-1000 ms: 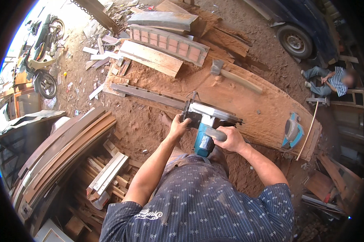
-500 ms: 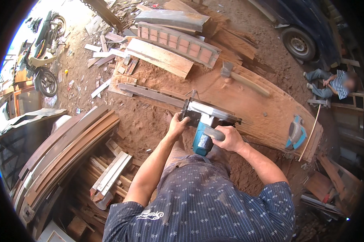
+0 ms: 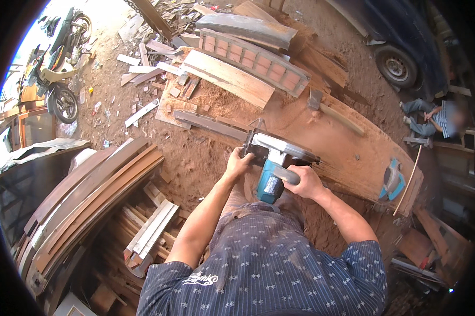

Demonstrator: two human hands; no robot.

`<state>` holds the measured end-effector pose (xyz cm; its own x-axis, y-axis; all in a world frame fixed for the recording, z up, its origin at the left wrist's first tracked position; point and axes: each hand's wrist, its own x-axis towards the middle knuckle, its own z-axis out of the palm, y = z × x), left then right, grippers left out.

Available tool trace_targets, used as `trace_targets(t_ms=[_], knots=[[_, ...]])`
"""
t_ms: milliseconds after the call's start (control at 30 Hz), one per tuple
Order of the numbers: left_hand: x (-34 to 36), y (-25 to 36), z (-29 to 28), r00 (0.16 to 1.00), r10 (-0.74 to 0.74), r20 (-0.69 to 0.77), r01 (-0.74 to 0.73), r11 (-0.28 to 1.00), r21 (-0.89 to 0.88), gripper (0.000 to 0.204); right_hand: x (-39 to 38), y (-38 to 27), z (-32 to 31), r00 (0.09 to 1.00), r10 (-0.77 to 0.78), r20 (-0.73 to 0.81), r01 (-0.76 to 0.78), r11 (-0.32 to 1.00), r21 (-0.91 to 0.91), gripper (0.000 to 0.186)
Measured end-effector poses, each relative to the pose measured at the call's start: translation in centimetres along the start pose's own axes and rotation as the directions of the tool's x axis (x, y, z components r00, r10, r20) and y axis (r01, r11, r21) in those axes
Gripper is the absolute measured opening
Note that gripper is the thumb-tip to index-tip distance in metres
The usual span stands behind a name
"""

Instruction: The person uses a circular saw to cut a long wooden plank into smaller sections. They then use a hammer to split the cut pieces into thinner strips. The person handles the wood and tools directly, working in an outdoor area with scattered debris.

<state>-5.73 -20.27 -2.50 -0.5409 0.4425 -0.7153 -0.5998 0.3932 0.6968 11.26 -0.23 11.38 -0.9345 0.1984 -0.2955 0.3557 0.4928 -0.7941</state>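
Note:
My right hand (image 3: 302, 183) is closed on the grey handle of a teal and silver circular saw (image 3: 270, 180). My left hand (image 3: 239, 162) grips the black plate at the saw's left side. The saw rests across a long dark wooden board (image 3: 208, 122) at the near edge of a sawdust-covered plank bench (image 3: 337, 168). A pale haze of dust hangs just beyond the saw. An axe (image 3: 343, 117) lies behind it, and a teal power tool (image 3: 390, 179) sits at the bench's right end beside a thin stick (image 3: 406, 182).
Stacked planks (image 3: 79, 195) stand at lower left. Loose boards (image 3: 227, 79) and scraps lie at the back. A motorbike (image 3: 63, 100) is at upper left, a dark vehicle (image 3: 401, 63) at upper right. A seated person (image 3: 427, 118) in a striped top is at right.
The view has shifted, so the bench and boards appear slightly further right. My hands keep their grip on the saw. The dust haze beyond the saw looks thicker.

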Motion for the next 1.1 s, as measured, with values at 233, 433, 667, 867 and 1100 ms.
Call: trace_targets(t_ms=[233,433,667,867,1100], knots=[[0.5,2.0,-2.9,1.0,-0.028,-0.003,0.028,0.998,0.052,0.046,2.4,-2.8,1.1,0.999,0.043,0.003,-0.043,0.998,-0.053,0.029],[0.6,2.9,-5.4,0.999,-0.04,-0.008,0.04,0.999,-0.008,0.044,4.2,-3.7,2.5,1.0,0.008,0.008,-0.008,0.999,-0.051,0.027],[2.0,2.7,-8.6,1.0,0.024,-0.011,-0.024,0.999,-0.028,0.042,6.3,-5.4,4.6,1.0,0.026,0.005,-0.026,0.998,-0.062,0.032],[2.9,3.2,-11.0,1.0,-0.014,0.0,0.014,1.0,-0.01,0.05,8.1,-6.0,5.9,0.999,-0.014,-0.037,0.012,0.998,-0.058,0.03],[2.3,6.9,-13.6,0.998,-0.053,-0.022,0.054,0.996,0.068,0.043,10.9,-8.1,7.2,1.0,0.026,-0.007,-0.026,0.999,-0.047,0.028]])
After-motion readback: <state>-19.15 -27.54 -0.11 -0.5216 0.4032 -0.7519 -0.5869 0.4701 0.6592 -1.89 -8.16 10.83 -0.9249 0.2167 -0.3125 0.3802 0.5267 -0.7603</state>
